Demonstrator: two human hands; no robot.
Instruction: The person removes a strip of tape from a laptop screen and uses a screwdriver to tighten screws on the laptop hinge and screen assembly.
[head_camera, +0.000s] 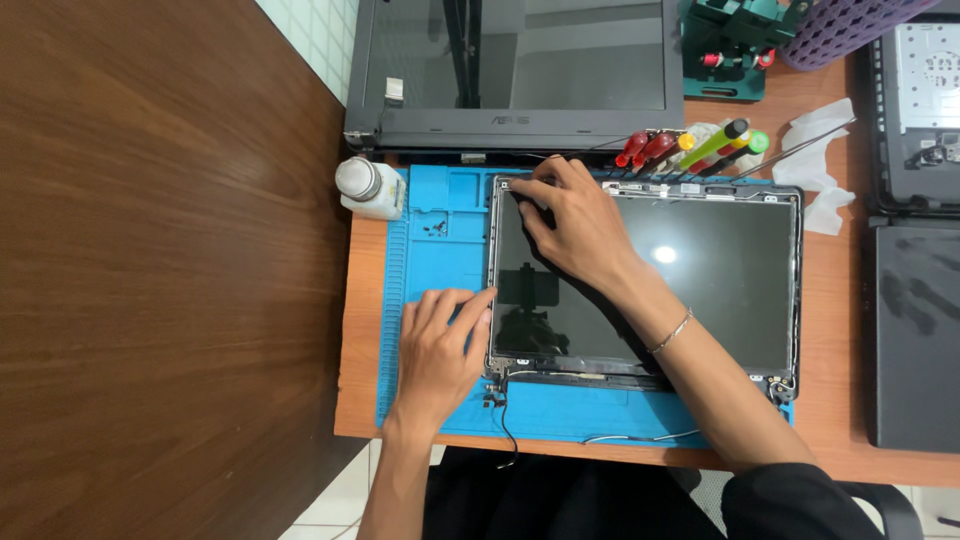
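— Left hand (437, 345)?
— Flat on blue mat (440, 260), fingers (470, 305) spread, touching screen panel (700, 290) edge.
— Right hand (575, 225)?
— Fingers pinching panel's top-left corner. Panel lying on mat, on surface (840, 430).

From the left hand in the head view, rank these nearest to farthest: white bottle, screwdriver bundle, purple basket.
Measured from the left hand:
1. White bottle, at the blue mat's far left corner.
2. Screwdriver bundle, beyond the screen panel's top edge.
3. Purple basket, at the far right corner.
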